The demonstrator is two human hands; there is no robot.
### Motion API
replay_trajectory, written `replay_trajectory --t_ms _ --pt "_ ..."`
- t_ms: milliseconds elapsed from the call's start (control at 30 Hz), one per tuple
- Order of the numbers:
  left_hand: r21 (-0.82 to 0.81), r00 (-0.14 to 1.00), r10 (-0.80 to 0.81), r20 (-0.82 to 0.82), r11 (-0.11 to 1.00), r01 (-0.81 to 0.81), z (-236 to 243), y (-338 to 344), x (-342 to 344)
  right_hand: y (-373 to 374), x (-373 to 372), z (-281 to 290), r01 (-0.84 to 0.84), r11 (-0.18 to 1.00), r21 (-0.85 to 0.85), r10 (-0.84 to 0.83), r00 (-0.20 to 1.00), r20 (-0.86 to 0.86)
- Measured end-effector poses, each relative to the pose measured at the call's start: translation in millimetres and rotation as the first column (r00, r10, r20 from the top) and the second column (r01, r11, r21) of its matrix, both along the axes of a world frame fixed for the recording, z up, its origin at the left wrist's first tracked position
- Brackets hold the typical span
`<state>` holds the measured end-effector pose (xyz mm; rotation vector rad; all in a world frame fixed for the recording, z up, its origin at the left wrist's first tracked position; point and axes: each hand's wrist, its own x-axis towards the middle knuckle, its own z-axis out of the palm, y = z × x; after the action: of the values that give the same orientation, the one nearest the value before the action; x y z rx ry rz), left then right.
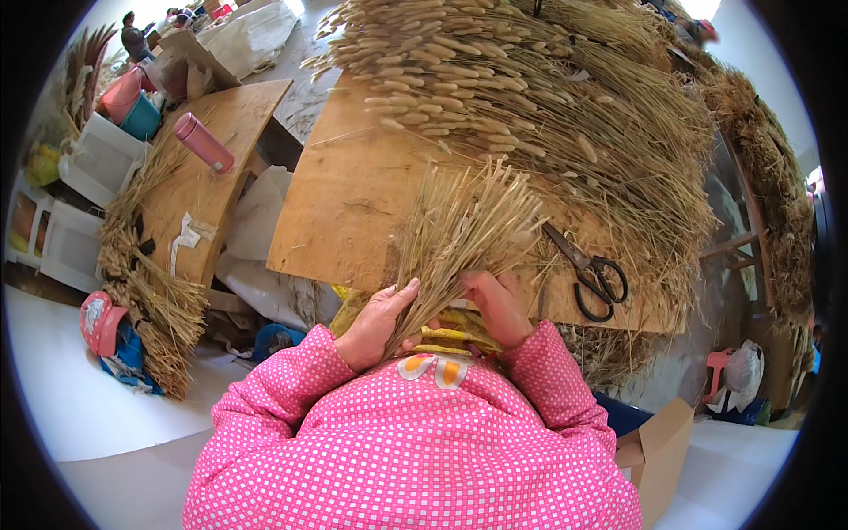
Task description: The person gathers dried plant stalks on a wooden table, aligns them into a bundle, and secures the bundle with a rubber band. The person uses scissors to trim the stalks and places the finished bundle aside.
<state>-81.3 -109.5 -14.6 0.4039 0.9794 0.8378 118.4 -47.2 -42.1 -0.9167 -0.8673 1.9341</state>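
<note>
A loose bundle of dried stalks (459,212) fans out upward in front of my body, over the near edge of the wooden table (327,212). My left hand (382,320) grips it from the left, fingers curled round the stalks and thumb on top. My right hand (493,305) has its fingers closed on the stalks at the bundle's right side. Beneath the hands lies yellow patterned material (455,327). Black-handled scissors (601,283) rest on the table to the right. A large pile of fluffy-headed dried grass (495,79) covers the table's far and right parts.
A side table (243,124) at left holds a pink bottle (203,141), buckets (137,115) and stalks (159,336) hanging over its edge. More dried grass (760,194) stands at far right, above a pink stool (717,362). A cardboard box (662,450) sits by my right. People (132,40) are in the background.
</note>
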Motion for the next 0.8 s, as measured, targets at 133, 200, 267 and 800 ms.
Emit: replay_trajectory --t_ms 133,200,267,800 --pt "-0.022 1.000 0.009 -0.014 1.000 -0.010 -1.5 -1.7 3.2 4.2 -4.7 2.2 0.192 0.978 0.077 -0.199 0.976 0.087" --pt "0.001 1.000 0.007 -0.012 1.000 -0.007 -0.6 -2.4 5.7 11.1 -2.8 3.7 0.279 0.959 -0.050 -0.280 0.960 -0.011" --pt "-0.003 1.000 0.008 -0.004 1.000 -0.008 1.2 -3.1 6.9 18.0 1.1 4.9 0.371 0.921 -0.117 -0.380 0.923 -0.066" --pt "-0.009 0.999 0.008 -0.034 1.000 -0.008 1.4 -2.3 5.8 58.7 65.0 28.5 0.647 0.761 0.051 -0.637 0.760 -0.127"
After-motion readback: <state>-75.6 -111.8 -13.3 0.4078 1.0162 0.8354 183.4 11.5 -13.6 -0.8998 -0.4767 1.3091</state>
